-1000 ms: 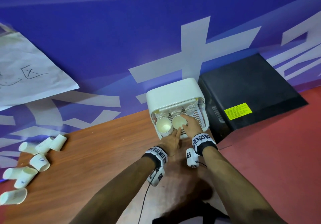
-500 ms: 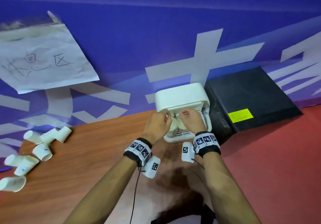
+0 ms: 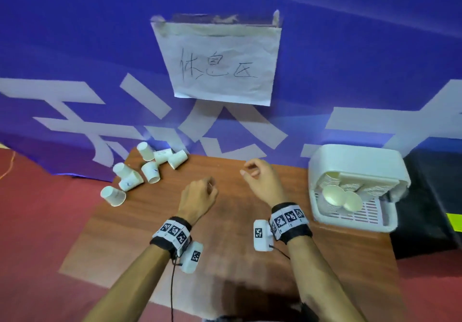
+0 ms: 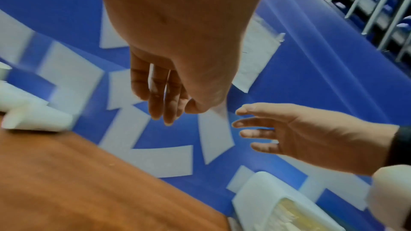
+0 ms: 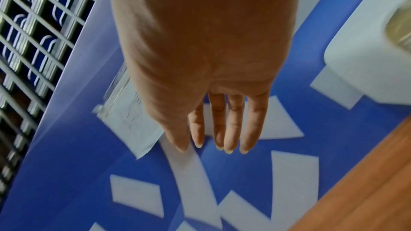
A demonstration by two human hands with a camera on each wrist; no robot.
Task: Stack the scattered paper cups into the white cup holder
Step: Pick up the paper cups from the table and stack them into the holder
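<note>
Several white paper cups [image 3: 140, 171] lie scattered on their sides at the back left of the wooden table [image 3: 225, 251]. The white cup holder [image 3: 355, 159] stands at the table's right edge, with two stacks of cups [image 3: 335, 195] in its opening, mouths facing me. My left hand [image 3: 202, 191] hovers over the table's middle, fingers loosely curled and empty. My right hand [image 3: 252, 171] hovers beside it, between the loose cups and the holder, also empty. The right wrist view shows its fingers [image 5: 231, 129] straight. The left wrist view shows relaxed left fingers [image 4: 164, 106] and blurred cups [image 4: 35, 117].
A blue banner wall with a taped paper sign [image 3: 220, 61] rises right behind the table. A black box [image 3: 430, 186] stands against the holder's right side. Red floor surrounds the table. A metal grid [image 5: 33, 32] shows above the banner.
Both hands have left the holder's opening and moved left over the table's middle, empty. The cups they pressed stay in the holder. The head view has swung left.
</note>
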